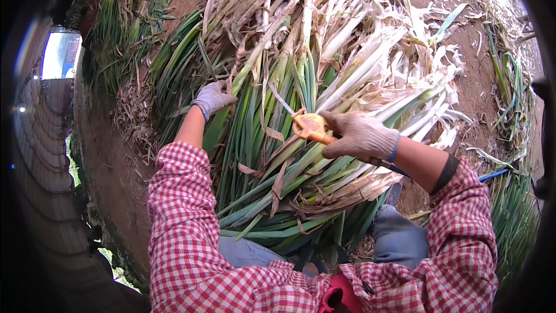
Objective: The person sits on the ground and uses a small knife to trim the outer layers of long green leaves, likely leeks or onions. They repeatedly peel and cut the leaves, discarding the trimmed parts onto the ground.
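A big heap of leeks (359, 84) lies before me, with long white shanks, green leaves and dry brown outer skins. My left hand (214, 99), in a pale knit glove, has its fingers curled against the leaf end of a leek (246, 75) at the heap's left side; the fingertips are partly hidden. In my gloved right hand (360, 134) is an orange-handled tool (313, 125) with a thin metal blade, gripped by the handle. The blade points up and left over the green leaves (255, 133), toward the left hand.
More leeks (119, 40) lie on the brown soil at the far left, and others (509, 90) along the right side. Dry peelings (136, 113) litter the ground at left. My knees (399, 235) border the near edge of the heap. A blue strip (493, 175) lies at right.
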The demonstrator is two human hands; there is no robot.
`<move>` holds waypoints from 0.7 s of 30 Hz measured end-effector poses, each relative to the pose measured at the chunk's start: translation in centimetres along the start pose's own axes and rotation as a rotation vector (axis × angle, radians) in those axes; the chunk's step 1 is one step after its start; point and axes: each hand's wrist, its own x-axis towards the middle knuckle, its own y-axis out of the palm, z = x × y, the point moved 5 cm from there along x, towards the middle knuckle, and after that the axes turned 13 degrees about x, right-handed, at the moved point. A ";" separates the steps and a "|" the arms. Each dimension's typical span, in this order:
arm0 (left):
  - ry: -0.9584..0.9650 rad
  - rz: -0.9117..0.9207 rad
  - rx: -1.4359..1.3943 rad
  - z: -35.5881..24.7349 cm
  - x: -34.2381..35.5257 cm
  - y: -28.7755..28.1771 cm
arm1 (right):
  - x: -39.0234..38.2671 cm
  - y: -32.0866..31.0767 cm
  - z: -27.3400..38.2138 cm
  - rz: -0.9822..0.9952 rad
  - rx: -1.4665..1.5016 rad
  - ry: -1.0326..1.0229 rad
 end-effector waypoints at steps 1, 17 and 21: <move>0.003 0.011 -0.041 -0.9 0.4 0.5 | 0.5 0.7 0.5 0.041 0.000 0.012; 0.158 -0.037 -0.934 -3.9 -5.9 3.2 | 4.0 2.3 1.1 0.130 0.083 0.038; 0.089 -0.045 -0.811 -2.7 -6.4 3.7 | 4.0 1.4 0.1 0.071 0.095 0.119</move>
